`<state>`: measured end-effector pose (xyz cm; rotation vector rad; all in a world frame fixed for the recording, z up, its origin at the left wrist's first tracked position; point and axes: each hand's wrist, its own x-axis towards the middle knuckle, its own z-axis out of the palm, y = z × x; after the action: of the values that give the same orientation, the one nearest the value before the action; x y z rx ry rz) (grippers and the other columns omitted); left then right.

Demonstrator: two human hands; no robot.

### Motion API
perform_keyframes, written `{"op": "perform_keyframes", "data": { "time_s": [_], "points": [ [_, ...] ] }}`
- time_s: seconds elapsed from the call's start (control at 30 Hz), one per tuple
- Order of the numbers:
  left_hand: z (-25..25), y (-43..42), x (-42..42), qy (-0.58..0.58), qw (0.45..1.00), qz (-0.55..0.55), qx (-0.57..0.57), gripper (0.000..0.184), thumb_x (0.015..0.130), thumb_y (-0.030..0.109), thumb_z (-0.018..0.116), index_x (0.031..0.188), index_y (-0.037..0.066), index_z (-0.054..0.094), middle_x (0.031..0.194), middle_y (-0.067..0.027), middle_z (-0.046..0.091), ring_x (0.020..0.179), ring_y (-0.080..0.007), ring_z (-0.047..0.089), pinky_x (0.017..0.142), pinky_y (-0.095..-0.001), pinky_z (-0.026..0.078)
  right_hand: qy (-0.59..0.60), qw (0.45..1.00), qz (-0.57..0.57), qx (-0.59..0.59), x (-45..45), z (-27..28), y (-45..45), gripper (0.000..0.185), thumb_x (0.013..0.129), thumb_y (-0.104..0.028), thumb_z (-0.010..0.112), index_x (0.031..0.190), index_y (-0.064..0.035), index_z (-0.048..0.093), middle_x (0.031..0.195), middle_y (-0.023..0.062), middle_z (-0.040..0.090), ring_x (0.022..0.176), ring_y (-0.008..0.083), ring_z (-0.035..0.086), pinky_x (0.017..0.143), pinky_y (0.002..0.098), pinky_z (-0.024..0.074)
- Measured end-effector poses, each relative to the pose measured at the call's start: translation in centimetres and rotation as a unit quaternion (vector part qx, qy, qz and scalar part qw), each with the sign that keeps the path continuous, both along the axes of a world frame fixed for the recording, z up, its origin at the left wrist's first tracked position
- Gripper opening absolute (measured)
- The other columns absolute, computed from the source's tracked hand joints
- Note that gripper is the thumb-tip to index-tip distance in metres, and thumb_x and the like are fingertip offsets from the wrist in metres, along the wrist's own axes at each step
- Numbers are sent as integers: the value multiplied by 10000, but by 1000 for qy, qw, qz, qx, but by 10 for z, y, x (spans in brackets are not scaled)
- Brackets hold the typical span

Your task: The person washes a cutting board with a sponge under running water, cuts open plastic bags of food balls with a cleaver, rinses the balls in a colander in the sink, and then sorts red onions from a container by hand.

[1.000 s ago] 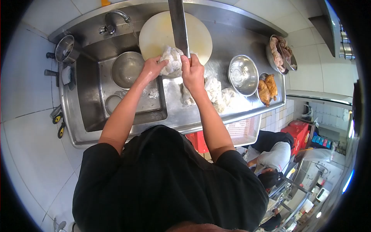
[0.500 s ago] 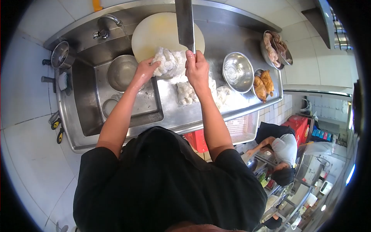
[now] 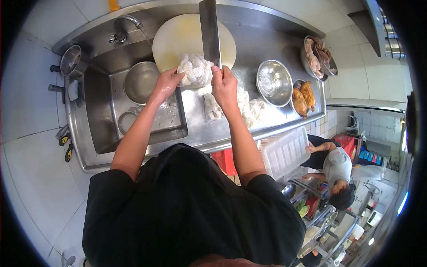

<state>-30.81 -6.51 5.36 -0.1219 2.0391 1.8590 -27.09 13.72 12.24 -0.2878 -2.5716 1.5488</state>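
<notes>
One bare left hand is gripping the side of a whitish bundle, which is showing between the hands and overlapping, in this view, the near edge of a round cutting board. The right hand is clasping the handle of a cleaver, its blade pointing away beyond that hand. On the steel bench, pale packages are lying nearer the body than the right hand; a steel bowl is standing to its right, and browned meat is lying farther right.
</notes>
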Motion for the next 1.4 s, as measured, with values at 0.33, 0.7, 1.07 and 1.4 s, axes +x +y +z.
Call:
{"op": "perform_keyframes", "data": {
  "time_s": [0.33, 0.7, 1.07, 1.4],
  "points": [
    [-6, 11, 5, 10, 999, 48, -6, 354, 906, 231, 683, 1144, -32, 671, 964, -75, 707, 821, -125, 660, 691, -270, 544, 5, 994, 8, 106, 21, -37, -23, 377, 978, -347, 592, 902, 21, 563, 724, 235, 644, 694, 464, 620, 621, 506, 475],
    [-12, 12, 9, -19, 997, 52, 61, 454, 913, 209, 683, 1272, -53, 588, 1046, -83, 679, 892, -137, 653, 755, -267, 542, 63, 998, 4, -6, 15, 14, -12, 384, 1002, -334, 583, 822, 3, 548, 584, 52, 555, 489, 130, 538, 474, 307, 432],
    [42, 85, -55, 322, 826, -239, -395, 690, 770, 114, 632, 1439, 73, 467, 1510, -177, 411, 1446, -339, 298, 1172, -549, 236, 29, 979, -109, -169, 64, -17, 32, 306, 1022, -297, 538, 865, -34, 536, 555, 15, 476, 419, 84, 456, 370, 246, 348],
    [14, 149, -130, 252, 542, -646, -475, 396, 675, 366, 806, 980, 120, 744, 851, -88, 716, 946, -284, 658, 1046, -580, 320, -90, 956, -181, -214, 161, -29, 61, 366, 1019, -327, 532, 796, -39, 496, 595, 39, 519, 397, 111, 480, 367, 260, 369]
  ]
}}
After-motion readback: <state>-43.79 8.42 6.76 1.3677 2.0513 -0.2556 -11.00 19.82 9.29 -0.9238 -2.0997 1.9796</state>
